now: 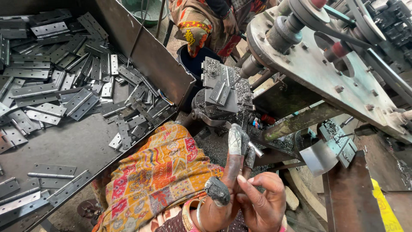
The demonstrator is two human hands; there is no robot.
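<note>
My left hand [223,189] is raised at the bottom centre, fingers pointing up. Grey, dirty wraps cover its thumb and fingertips. My right hand [264,204] sits beside it, its thumb and fingers pinching the wrapped left fingers. The left fingertips are close to a short metal lever handle [255,150]; I cannot tell if they touch it. A grey steel hinge [221,93] lies on the drill machine's jig block [231,105], just under the drill spindle [251,66]. Neither hand holds a hinge.
A large metal tray [141,47] at the left holds several loose steel hinges [64,86]. The drill machine's plate with pulleys and belt [317,51] fills the upper right. Metal shavings cover the base. Another person in patterned cloth [201,25] sits behind the machine.
</note>
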